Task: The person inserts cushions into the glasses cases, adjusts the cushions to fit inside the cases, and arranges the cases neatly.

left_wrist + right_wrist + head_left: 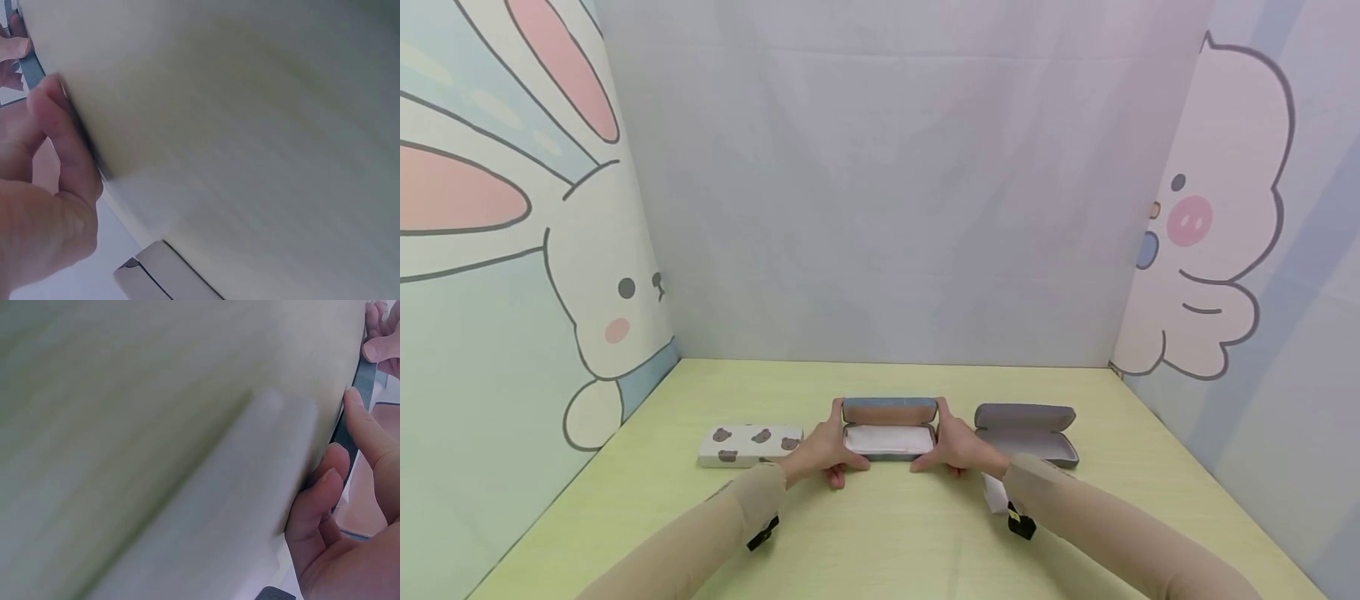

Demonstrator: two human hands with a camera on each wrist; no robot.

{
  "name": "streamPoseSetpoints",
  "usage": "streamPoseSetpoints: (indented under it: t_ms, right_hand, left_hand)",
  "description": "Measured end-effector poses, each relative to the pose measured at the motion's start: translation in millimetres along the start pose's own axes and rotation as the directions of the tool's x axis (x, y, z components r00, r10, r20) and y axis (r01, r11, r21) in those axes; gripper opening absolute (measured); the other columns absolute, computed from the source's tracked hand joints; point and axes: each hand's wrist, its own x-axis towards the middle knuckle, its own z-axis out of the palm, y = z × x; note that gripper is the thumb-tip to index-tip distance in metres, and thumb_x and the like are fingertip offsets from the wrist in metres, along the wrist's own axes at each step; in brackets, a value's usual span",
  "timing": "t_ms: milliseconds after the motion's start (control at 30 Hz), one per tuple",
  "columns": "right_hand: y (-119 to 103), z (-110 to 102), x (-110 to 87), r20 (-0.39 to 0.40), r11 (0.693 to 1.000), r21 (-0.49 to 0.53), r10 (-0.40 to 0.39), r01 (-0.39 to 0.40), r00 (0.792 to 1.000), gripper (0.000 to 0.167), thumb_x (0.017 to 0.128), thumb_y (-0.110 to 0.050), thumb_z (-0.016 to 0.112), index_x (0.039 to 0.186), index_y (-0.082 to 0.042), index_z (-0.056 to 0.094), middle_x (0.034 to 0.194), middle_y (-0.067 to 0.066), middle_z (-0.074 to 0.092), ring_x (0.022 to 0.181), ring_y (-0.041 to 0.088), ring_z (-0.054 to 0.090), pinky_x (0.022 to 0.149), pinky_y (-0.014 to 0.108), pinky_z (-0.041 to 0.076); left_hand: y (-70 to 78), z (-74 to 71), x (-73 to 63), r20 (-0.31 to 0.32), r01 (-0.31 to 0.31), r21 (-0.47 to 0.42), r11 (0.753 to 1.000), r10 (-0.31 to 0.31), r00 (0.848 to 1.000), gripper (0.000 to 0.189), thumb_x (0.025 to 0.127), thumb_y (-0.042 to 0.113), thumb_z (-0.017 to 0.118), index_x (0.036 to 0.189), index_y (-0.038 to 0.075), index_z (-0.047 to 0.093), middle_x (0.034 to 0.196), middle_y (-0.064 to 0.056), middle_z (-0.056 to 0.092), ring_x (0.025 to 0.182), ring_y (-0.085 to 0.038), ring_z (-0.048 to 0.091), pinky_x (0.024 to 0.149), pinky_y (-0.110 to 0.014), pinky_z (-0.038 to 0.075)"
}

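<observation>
A blue-grey glasses case (891, 456) stands with its lid raised at the middle of the table, its inside lined in tan. A folded white cloth (889, 438) lies in it. My left hand (823, 447) grips the case's left end, thumb at the front corner and a finger up at the lid. At the opposite end my right hand (953, 443) holds it in the same way, mirrored. In the right wrist view, fingers (315, 512) curl at the case's edge, with the other hand's fingertips beyond.
On the left lies a closed white case with brown bear prints (745, 444). To the right stands a grey glasses case (1026, 442), lid up. A white piece of cloth or paper (995, 494) lies partly under the right forearm. Printed curtains (902, 208) border the yellow table (887, 533).
</observation>
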Motion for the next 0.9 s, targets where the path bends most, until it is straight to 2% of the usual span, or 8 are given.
streamPoseSetpoints:
  t_ms: [233, 500, 900]
  right_hand:
    - [-0.4, 1.6, 1.0, -0.032, 0.999, -0.027, 0.018, -0.019, 0.999, 0.105, 0.064, -0.036, 0.09, 0.137, -0.008, 0.019, 0.059, 0.006, 0.055, 0.029, 0.013, 0.045, 0.03, 0.03, 0.042]
    - [1.6, 1.6, -0.8, -0.009, 1.0, -0.004, -0.001, 0.001, 1.0, 0.104, 0.068, -0.036, 0.087, 0.14, -0.008, 0.016, 0.058, 0.005, 0.053, 0.029, 0.014, 0.044, 0.03, 0.029, 0.041]
    - [2.8, 2.3, 0.2, -0.031, 1.0, -0.007, -0.025, 0.025, 0.999, 0.091, 0.068, -0.034, 0.087, 0.128, -0.009, 0.024, 0.06, 0.006, 0.052, 0.028, 0.013, 0.044, 0.03, 0.03, 0.042]
  left_hand:
    - [-0.6, 0.8, 2.3, -0.011, 0.014, 0.021, 1.0, -0.014, 1.0, 0.12, 0.075, 0.012, 0.083, 0.151, 0.013, -0.009, 0.055, -0.016, 0.064, 0.034, -0.016, 0.057, 0.039, -0.036, 0.054]
    - [-3.0, -0.5, 2.8, 0.009, -0.016, 0.011, 1.0, 0.016, 1.0, 0.113, 0.076, 0.009, 0.081, 0.15, 0.01, -0.004, 0.055, -0.016, 0.064, 0.034, -0.016, 0.057, 0.039, -0.036, 0.054]
    - [-3.2, -0.9, 3.5, 0.0, -0.03, 0.02, 0.999, 0.03, 1.0, 0.105, 0.077, 0.008, 0.08, 0.148, 0.013, 0.003, 0.057, -0.017, 0.064, 0.033, -0.015, 0.056, 0.038, -0.035, 0.054]
